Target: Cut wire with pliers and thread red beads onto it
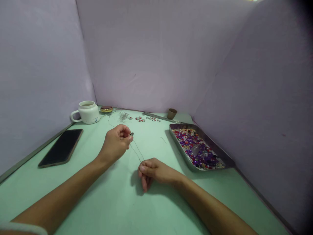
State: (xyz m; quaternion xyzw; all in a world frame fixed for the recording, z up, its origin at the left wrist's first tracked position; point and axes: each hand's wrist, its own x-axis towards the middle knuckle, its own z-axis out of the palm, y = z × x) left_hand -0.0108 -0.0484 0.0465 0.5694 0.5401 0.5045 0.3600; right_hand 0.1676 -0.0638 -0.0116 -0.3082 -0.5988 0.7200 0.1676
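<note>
My left hand is raised over the middle of the table, thumb and fingers pinched on a small dark piece. Two thin strands of wire run from it down to my right hand, lower and to the right. The fingertips of that hand are closed on the lower ends of the wire, and its other fingers curl underneath. Whether the strands are wire or thread is hard to tell. To the right of both hands lies a metal tray of purple, red, white and gold beads.
A black phone lies at left, near a white mug. Along the back are a round gold-rimmed lid, loose wire bits, red and clear beaded pieces, a metal strip and a small brown cup.
</note>
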